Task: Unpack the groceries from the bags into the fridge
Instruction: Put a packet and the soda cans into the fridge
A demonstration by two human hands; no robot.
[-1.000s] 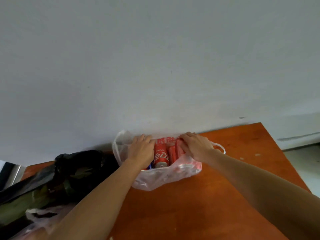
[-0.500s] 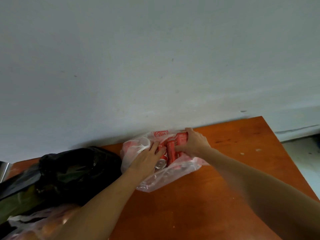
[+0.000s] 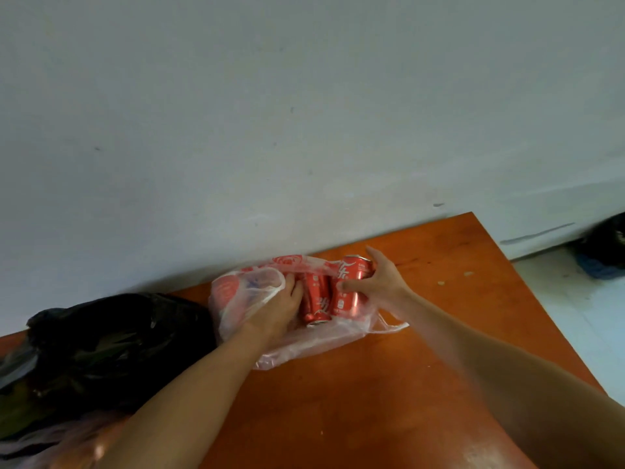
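Only the head view is given, looking down on an orange-brown table set against a pale wall. A thin see-through plastic bag with red print lies slumped near the wall, and the red cans lie on their sides in its open mouth. The right hand grips the red can at the bag's right edge, thumb across its side and fingers wrapped over the far side. Just left of it lies a second can, touching it. The left hand reaches into the bag beside that can. Its fingertips are buried under the film, so whether they hold anything cannot be told.

The cans look rigid, smooth and probably heavy if full, so a full wrap round the middle suits them. The bag is limp, will probably cling or drag, and likely needs pinning down. Any cans deeper in are blurred by plastic. A black bag sits to the left, its contents hidden, and no fridge is in view
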